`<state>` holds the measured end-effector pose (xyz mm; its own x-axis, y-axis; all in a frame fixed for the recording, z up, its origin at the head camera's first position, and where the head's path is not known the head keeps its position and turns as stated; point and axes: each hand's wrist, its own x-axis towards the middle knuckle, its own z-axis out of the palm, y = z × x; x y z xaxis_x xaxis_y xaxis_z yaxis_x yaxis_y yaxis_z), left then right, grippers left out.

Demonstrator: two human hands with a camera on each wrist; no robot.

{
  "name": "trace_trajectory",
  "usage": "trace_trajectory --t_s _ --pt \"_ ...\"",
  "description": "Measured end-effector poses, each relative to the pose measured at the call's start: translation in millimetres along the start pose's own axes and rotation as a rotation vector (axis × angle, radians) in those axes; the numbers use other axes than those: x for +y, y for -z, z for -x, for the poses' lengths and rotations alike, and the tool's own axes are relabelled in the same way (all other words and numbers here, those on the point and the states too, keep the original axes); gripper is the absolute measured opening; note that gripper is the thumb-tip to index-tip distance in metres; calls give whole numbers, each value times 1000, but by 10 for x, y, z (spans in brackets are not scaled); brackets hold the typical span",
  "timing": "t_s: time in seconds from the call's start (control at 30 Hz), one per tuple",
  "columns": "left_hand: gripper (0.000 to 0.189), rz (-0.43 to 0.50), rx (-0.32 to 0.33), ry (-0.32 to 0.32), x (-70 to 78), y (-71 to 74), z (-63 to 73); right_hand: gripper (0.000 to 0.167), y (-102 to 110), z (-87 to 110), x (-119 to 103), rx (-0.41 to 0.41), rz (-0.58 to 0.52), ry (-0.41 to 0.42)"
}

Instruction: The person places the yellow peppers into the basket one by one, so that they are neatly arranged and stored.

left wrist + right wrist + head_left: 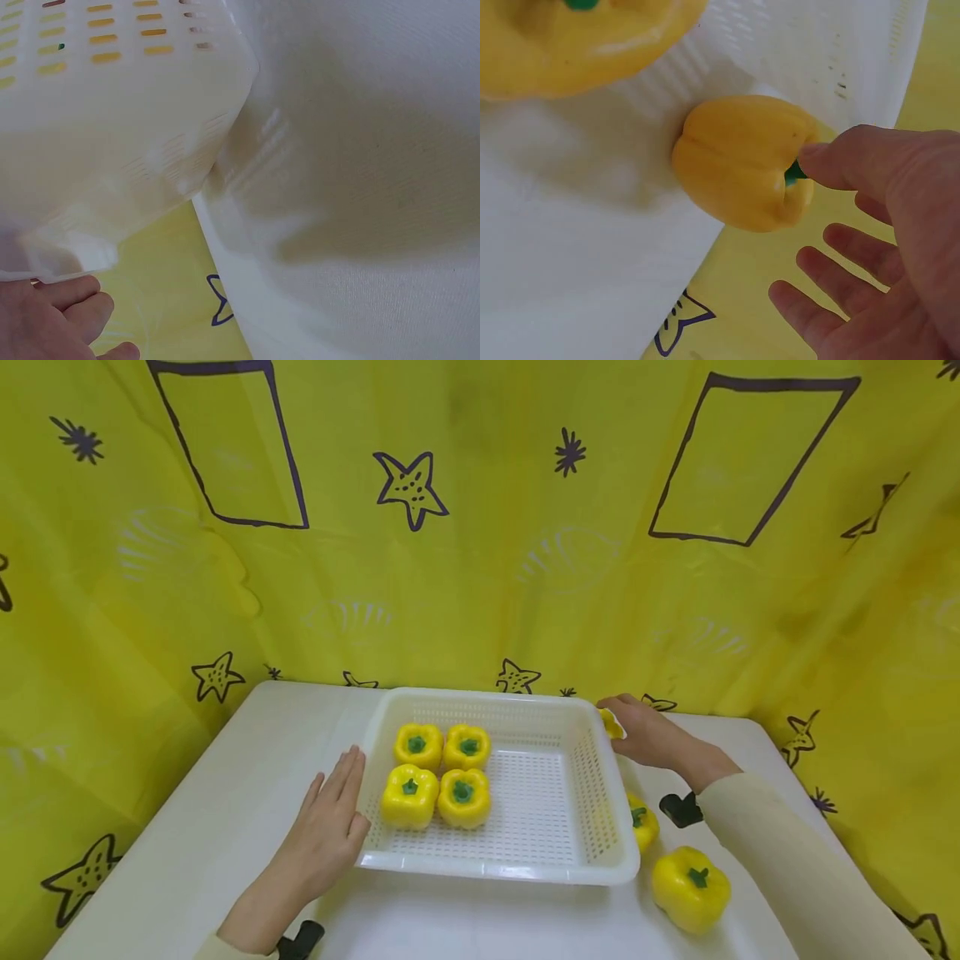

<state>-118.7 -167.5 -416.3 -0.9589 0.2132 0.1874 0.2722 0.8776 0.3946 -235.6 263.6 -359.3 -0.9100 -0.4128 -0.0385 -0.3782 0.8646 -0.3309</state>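
Observation:
A white plastic basket point(498, 867) with slotted walls stands on the table, several yellow bell peppers point(465, 797) with green stems grouped in its left half. Along its left side lies my left hand point(330, 827), fingers extended against the rim; the left wrist view shows the fingertips point(86, 296) at the basket's edge. Just beyond the right rim, my right hand point(648, 735) pinches another yellow bell pepper point(739, 161) at its green stem, the thumb point(844, 161) on top. The other fingers spread away from that pepper, and the index fingertip is hidden.
Two more yellow bell peppers stand outside the basket: one close by its right wall point(643, 827), the other nearer the front right point(690, 891). The white table point(187, 827) ends at a yellow patterned curtain point(465, 585) behind and at both sides.

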Motion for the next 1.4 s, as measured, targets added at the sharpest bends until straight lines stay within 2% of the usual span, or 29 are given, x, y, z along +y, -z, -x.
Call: trace_trajectory --t_s 0.13,0.37,0.67,0.83,1.17,1.4 --pt "70 -7 1 5 3 0 5 64 -8 -63 27 -22 0 -1" --pt "70 -6 10 4 12 -3 4 64 -76 -136 85 -57 -33 -14" --pt "70 3 4 5 15 -5 0 60 -106 -103 129 -16 62 -60" --pt "70 -1 15 1 18 -3 11 63 -100 -99 157 -26 98 -78" --pt "69 -5 5 -1 12 -19 -2 68 -122 -68 226 -27 50 -71" --pt "70 5 -11 9 -3 -17 1 56 -90 -64 215 -40 61 -52"
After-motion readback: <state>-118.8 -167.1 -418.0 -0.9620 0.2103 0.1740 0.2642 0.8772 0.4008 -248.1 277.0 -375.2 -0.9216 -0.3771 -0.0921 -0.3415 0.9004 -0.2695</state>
